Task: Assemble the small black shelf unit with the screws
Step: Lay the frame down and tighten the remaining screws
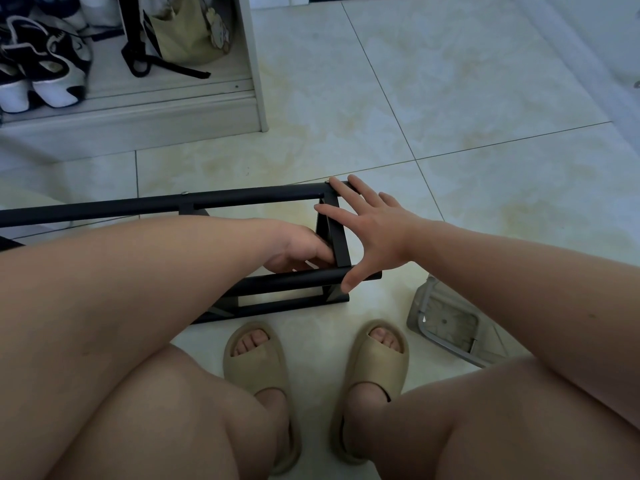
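The black metal shelf frame (242, 199) lies on its side on the tiled floor in front of my knees, its long bars running left to right. Small silver screw heads show on the top bar, one (184, 193) near the middle. My left hand (298, 249) reaches inside the frame, fingers curled against the short end piece (337, 233); what it holds is hidden. My right hand (370, 230) is spread flat over the frame's right end, fingers on the top bar, thumb on the lower bar.
A grey plastic stool (446, 322) lies tipped over to the right of my feet. A white cabinet base (138, 109) with shoes (45, 64) and a green bag (187, 32) stands at the back left. My feet wear beige slippers (256, 362).
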`<state>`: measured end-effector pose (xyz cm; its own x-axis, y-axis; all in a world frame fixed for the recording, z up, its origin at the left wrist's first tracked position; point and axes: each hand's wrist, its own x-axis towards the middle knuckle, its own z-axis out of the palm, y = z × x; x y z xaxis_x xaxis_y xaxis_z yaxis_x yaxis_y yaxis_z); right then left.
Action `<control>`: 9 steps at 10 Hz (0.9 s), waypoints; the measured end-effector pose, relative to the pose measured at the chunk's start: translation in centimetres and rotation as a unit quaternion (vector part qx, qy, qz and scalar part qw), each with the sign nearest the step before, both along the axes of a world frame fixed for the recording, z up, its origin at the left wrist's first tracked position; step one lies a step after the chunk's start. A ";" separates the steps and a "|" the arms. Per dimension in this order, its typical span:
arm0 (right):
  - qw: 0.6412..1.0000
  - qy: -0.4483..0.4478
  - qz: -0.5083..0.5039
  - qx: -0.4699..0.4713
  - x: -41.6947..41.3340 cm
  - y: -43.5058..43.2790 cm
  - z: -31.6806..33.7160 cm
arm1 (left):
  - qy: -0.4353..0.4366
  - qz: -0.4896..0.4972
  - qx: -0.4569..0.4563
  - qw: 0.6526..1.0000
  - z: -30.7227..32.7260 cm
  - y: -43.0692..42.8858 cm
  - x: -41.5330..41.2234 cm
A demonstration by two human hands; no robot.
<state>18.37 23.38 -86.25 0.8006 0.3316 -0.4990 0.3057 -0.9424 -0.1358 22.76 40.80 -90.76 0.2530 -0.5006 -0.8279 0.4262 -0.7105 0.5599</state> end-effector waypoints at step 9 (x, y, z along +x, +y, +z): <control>1.000 0.002 -0.003 0.008 0.1 -0.1 0.0 | 0.020 -0.012 0.022 0.999 0.4 0.2 0.4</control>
